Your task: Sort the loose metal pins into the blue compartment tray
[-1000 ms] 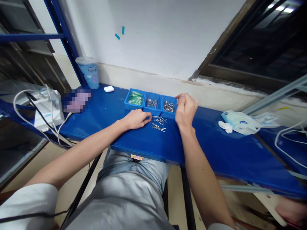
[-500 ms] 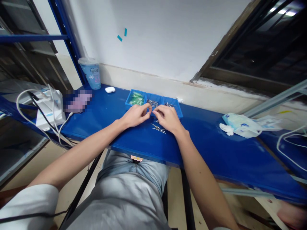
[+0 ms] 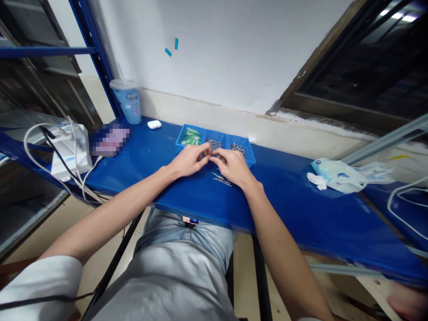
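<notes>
My left hand and my right hand meet fingertip to fingertip just in front of a row of blue bins. Both are closed in a pinch; whatever lies between the fingertips is too small to make out. On the table below my right hand are several thin metal pins. The left bin contains small green pieces. Small metal parts fill the middle bin, partly hidden by my fingers. More metal parts lie in the right bin, behind my right hand.
On the blue table, a lidded cup, a white earbud case and a blurred-out pinkish object are at the left. A white power strip with cables stands beside them. A tissue pack lies right.
My right hand's fingers have drawn closer to the left fingertips, so the two hands now touch or nearly touch. The view has shifted slightly; the bins and loose pins stay put.
</notes>
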{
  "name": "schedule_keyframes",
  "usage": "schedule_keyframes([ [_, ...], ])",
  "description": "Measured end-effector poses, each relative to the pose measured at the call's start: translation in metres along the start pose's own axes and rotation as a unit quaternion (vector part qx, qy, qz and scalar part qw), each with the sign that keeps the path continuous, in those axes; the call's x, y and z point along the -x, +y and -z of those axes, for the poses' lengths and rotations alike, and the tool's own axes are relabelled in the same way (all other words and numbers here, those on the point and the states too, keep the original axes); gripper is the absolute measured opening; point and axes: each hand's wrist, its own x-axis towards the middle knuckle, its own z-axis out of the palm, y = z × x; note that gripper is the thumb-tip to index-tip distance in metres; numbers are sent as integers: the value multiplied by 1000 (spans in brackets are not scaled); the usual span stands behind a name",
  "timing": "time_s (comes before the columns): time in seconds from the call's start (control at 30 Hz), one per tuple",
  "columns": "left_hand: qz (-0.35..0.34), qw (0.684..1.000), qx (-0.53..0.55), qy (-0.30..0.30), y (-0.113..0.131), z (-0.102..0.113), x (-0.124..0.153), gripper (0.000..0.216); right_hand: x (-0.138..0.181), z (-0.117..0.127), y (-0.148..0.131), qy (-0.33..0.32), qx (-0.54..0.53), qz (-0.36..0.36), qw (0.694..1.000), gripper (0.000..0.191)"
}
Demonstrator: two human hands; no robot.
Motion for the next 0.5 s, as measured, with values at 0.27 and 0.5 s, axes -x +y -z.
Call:
schedule_keyframes([
  [0.27,29,998,57,-24,-6,-2,2,14,0,0,3,3,8,8,1000,15],
  [0.5,20,999,36,-6,-5,-1,0,16,1,1,2,38,3,31,999,17],
])
